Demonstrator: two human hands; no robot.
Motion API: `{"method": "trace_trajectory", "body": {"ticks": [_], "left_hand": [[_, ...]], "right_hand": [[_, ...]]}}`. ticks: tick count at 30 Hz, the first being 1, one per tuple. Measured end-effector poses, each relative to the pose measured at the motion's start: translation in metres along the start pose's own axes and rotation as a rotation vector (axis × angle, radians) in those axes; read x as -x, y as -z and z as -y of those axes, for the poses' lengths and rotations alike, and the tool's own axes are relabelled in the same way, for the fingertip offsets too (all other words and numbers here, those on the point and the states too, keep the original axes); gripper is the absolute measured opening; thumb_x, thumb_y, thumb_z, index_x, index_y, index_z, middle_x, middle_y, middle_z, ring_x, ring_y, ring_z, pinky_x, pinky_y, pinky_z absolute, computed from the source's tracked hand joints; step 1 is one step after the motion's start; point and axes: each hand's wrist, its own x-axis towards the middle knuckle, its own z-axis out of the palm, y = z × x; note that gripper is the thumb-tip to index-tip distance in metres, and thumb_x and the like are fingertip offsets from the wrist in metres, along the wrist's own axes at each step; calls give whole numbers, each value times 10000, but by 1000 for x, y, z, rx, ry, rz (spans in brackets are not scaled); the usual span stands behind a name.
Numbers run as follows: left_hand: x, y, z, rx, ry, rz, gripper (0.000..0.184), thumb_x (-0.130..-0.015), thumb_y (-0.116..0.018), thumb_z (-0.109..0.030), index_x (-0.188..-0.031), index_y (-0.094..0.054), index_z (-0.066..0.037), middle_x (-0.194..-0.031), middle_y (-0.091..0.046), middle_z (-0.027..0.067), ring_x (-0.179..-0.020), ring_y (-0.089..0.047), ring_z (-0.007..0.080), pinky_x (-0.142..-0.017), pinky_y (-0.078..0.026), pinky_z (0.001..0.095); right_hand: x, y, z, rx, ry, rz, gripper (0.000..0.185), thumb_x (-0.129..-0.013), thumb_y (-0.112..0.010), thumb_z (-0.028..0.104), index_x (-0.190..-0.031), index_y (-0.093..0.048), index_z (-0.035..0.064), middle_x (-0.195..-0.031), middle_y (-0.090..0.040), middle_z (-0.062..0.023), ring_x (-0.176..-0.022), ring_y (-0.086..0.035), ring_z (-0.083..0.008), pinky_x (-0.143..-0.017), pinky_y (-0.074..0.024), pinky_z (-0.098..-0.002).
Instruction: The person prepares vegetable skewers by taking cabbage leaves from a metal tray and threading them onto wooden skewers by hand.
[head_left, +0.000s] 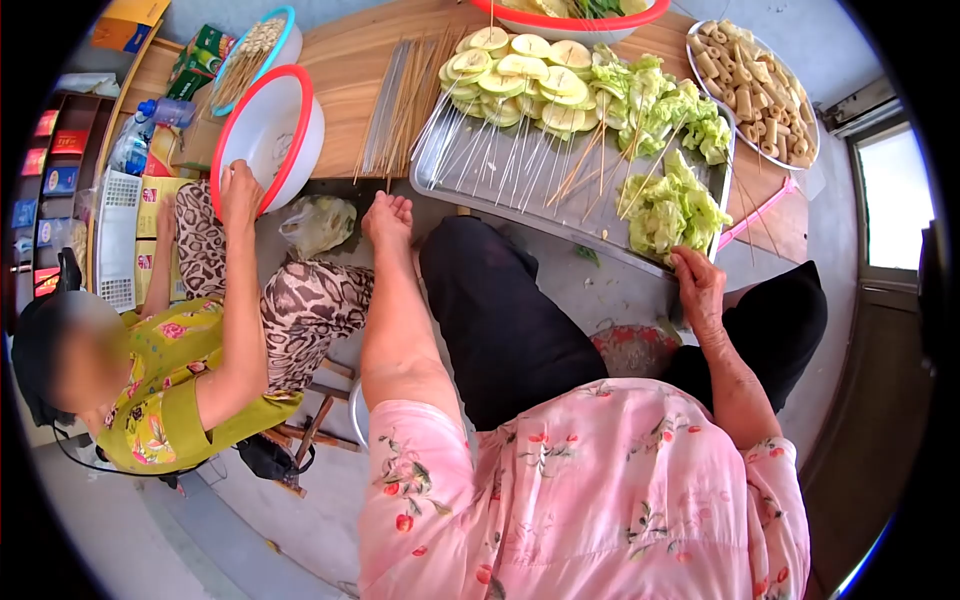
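My left hand [388, 218] is palm up with curled fingers, just below the ends of the bamboo skewers [412, 105] at the table's edge; what it holds, if anything, is hidden. At the near right corner of the metal tray [450, 178], my right hand [698, 280] has its fingers pinched together against the lower edge of a skewered lettuce bunch [672, 212]. Whatever sits between those fingers is too small to name. Skewered pale green slices [525, 68] lie in rows across the tray's far left part, with more skewered lettuce [650, 100] beside them.
A co-worker [170, 370] sits at the left, one hand at a red-rimmed white bowl [280, 140]. A plate of tan rolled pieces [755, 90] stands at the back right, near a pink strip [760, 212]. A plastic bag [320, 225] lies below the table's edge.
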Motion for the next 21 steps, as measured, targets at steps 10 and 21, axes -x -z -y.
{"method": "trace_trajectory", "body": {"ticks": [10,21], "left_hand": [[-8,-7,-3,-36,48,-49,150,-798,-638,-121,-876,-587,-3,-760,-606,86,-597,-582,191,-460,-412,247],[40,-11,3,-31,-130,-95,106,-777,-633,-79,-837,-587,-5,-699,-588,60,-543,-561,136,-434,-403,214]], "right_hand": [[-2,-1,3,-24,2,3,112,-813,-623,91,-898,-632,17,-740,-602,-140,-647,-601,-270,-603,-464,-313],[-2,-2,0,-25,22,-6,109,-806,-629,90,-892,-638,23,-753,-615,-141,-655,-612,-273,-598,-470,-309]]}}
